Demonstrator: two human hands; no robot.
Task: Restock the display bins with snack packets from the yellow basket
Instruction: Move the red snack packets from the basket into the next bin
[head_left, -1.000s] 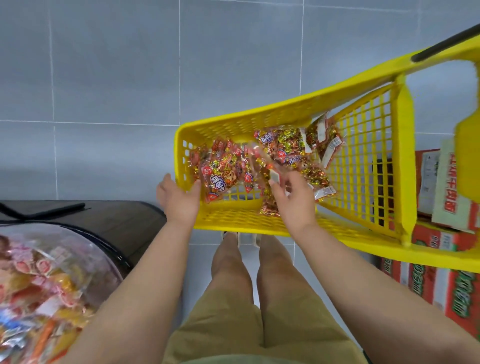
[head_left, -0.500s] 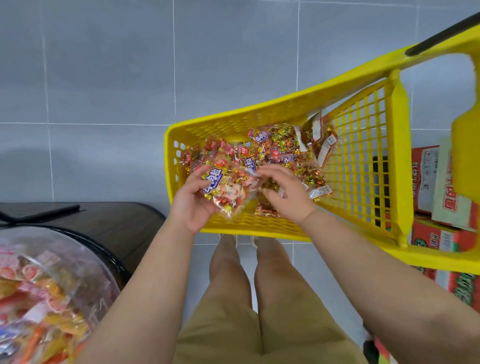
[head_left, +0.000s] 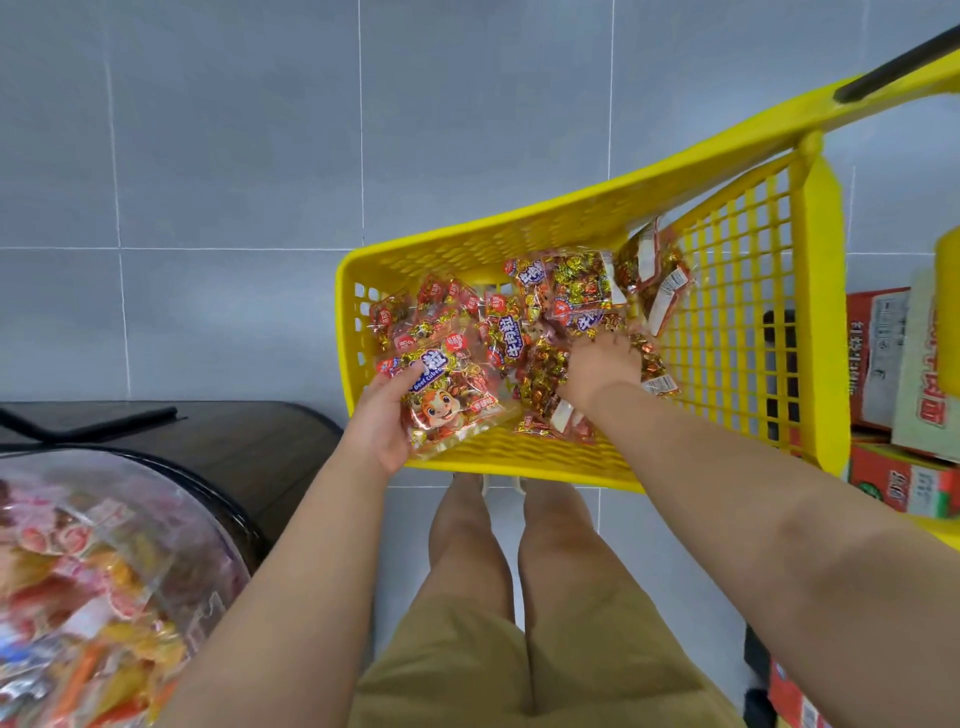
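A yellow basket (head_left: 545, 465) with a black handle stands tilted in front of me, holding several clear snack packets (head_left: 566, 296) of wrapped beef cubes. My left hand (head_left: 382, 415) holds one beef-cube packet (head_left: 449, 397) with a cartoon face at the basket's near left corner, thumb on top. My right hand (head_left: 600, 364) reaches deeper into the pile of packets, its fingers buried among them, so what they hold is hidden. A clear round display bin (head_left: 98, 582) full of mixed snacks sits at the lower left.
The bin stands on a dark wooden counter (head_left: 244, 441) with a black object (head_left: 88, 418) on it. Red and white cartons (head_left: 904, 395) are stacked at the right behind the basket. Grey tiled floor lies beyond. My legs in tan shorts are below.
My left hand moved from the basket's rim onto a packet and now holds it lifted. My right hand went further into the pile to the right.
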